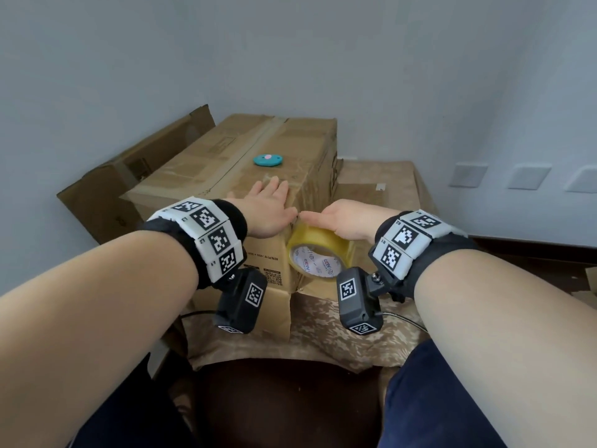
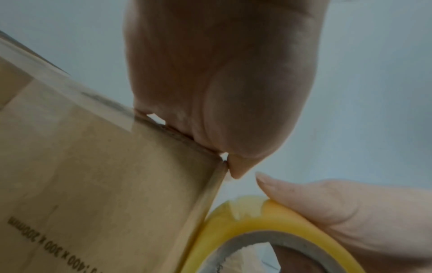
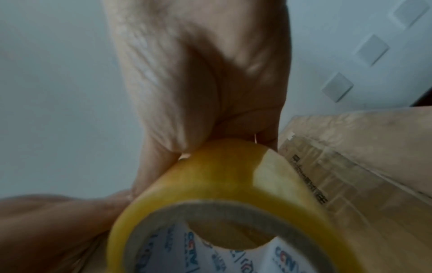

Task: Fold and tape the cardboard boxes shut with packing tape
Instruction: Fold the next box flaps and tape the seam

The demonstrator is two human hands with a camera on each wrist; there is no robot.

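Observation:
A closed brown cardboard box [image 1: 226,163] stands in the middle of the head view, with clear tape along its top seam. My left hand [image 1: 268,208] lies flat, fingers straight, on the box's near right top corner; the left wrist view shows the palm [image 2: 222,73] pressed on the box edge [image 2: 93,184]. My right hand [image 1: 342,221] grips a yellowish packing tape roll [image 1: 318,253] from above and holds it against the box's near right corner. The roll [image 3: 222,184] fills the lower right wrist view under the hand [image 3: 198,83]. The right fingertips are hidden.
A teal round object [image 1: 268,160] lies on the box top. Flattened cardboard [image 1: 129,163] leans at the left, and a lower box [image 1: 381,185] sits at the right. A patterned cloth [image 1: 323,334] covers the table. Grey walls close the corner; wall sockets [image 1: 529,176] sit at the right.

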